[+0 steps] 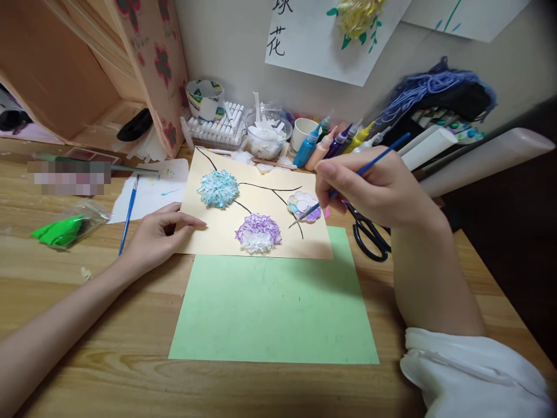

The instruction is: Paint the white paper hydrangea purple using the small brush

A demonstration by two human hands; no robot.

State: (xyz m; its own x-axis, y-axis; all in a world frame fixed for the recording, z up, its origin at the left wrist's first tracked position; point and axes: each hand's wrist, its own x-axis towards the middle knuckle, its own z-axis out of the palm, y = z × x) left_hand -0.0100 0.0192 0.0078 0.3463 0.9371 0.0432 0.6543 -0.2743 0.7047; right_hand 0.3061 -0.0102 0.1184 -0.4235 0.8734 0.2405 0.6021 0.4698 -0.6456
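A person's right hand [359, 183], thumb and fingers closed around a blue paintbrush [369, 169], angles its bristles down beside a scalloped, paint-marked disc [304, 206] on a cream card [261, 200], as the left hand [163, 232] rests at the card's left edge, index finger extended, thumb a narrow gap away. The card, crossed by thin dark lines, bears a blue-and-white fringed bloom [218, 188] and a purple-and-white one [259, 233], nearest the person. Good brushwork here likely calls for a light grip and short, controlled strokes — bristles grazing the surface, knuckles above the raised fringes — with the left fingertips pressing flat against slipping. The card's near edge overlaps a green sheet [278, 313], which spreads toward the person and offers the likeliest room for drawing back. Elsewhere the margins are tighter: paint bottles [307, 146] stand behind the card, black scissors [365, 222] lie just beyond its right edge, and a second brush [129, 212] lies to the left, partly on white paper [167, 180].
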